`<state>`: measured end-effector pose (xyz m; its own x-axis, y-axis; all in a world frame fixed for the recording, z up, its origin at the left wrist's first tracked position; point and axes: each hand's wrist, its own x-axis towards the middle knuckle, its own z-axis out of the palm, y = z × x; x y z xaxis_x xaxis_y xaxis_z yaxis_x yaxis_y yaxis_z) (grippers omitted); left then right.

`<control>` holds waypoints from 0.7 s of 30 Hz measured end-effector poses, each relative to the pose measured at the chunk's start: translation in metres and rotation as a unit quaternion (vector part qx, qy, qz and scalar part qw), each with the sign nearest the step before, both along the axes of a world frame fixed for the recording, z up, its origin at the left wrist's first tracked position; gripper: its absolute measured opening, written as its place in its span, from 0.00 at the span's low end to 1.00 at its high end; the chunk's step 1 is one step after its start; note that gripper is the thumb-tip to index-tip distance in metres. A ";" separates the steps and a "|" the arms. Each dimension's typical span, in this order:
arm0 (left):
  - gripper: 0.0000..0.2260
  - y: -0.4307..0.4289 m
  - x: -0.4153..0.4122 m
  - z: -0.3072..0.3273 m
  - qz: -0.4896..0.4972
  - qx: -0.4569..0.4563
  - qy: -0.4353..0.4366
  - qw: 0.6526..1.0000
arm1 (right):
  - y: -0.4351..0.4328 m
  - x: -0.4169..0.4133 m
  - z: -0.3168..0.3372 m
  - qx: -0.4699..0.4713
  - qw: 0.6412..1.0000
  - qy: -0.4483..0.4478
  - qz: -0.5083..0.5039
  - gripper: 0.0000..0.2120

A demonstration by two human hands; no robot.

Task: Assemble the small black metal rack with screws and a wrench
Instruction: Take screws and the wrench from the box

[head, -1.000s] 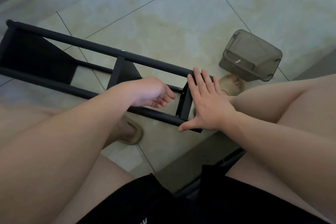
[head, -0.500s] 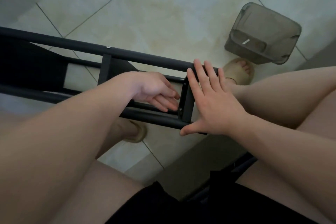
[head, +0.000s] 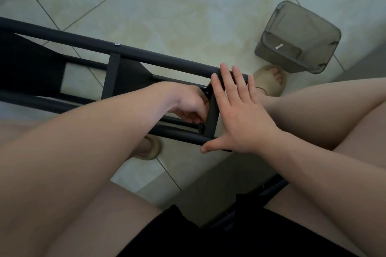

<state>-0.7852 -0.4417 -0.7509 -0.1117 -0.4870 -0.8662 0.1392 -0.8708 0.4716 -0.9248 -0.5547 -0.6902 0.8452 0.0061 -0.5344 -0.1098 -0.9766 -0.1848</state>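
Has the small black metal rack [head: 146,56] laid sideways on the floor [head: 188,6], likely to bring its end joints within reach. Braces the end bar [head: 212,117] with the right hand [head: 240,115] flat, fingers straight, gripping nothing. Curls the left hand [head: 192,104] in at the lower screw [head: 201,126]; cannot tell whether pinching a tool.

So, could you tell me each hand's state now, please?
Left hand: curled against the rack, contents unclear.
Right hand: open, pressing the rack's end.
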 end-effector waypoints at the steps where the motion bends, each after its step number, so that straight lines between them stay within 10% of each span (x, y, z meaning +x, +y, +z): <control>1: 0.04 -0.001 -0.001 0.001 -0.014 0.005 0.003 1.000 | 0.000 0.000 0.000 0.001 1.000 -0.001 -0.001 0.75; 21: 0.04 -0.002 -0.005 0.010 -0.069 0.077 0.043 0.994 | 0.003 0.001 -0.002 -0.007 1.000 -0.010 -0.001 0.75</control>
<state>-0.7898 -0.4435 -0.7407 -0.2453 -0.3252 -0.9132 0.0487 -0.9450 0.3235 -0.9236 -0.5521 -0.6922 0.8559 -0.0035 -0.5172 -0.1088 -0.9788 -0.1735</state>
